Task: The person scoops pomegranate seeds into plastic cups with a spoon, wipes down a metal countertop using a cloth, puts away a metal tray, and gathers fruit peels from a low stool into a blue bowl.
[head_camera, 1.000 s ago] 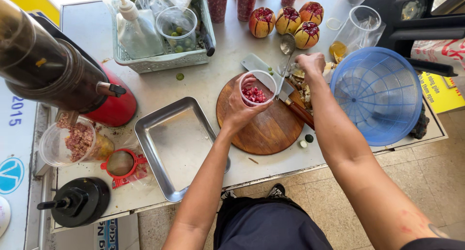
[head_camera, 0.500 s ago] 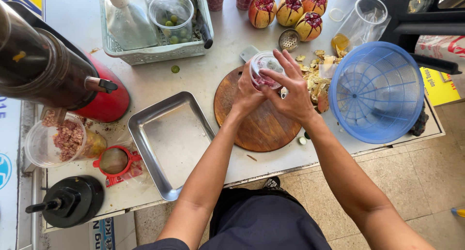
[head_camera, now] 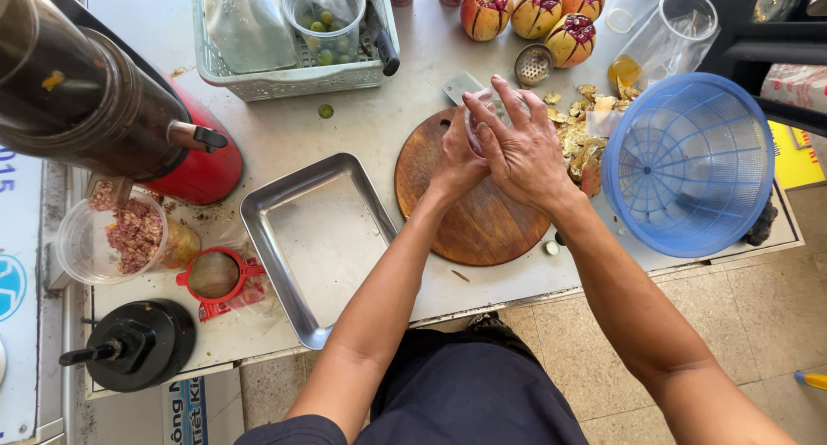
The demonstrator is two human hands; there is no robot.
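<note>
Left hand [head_camera: 454, 156] fingers grip clear cup [head_camera: 482, 118] | right hand [head_camera: 521, 148] fingers spread, capping it above cutting board [head_camera: 469, 212] | keep your palm sealed, cup over board.

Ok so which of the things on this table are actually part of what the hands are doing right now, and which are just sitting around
In use:
- left hand and right hand, cupped round the clear plastic cup
- round wooden board under them

Lying about:
- steel tray
- blue basket
- cut pomegranates
- peel scraps
- red juicer
- red strainer
</note>
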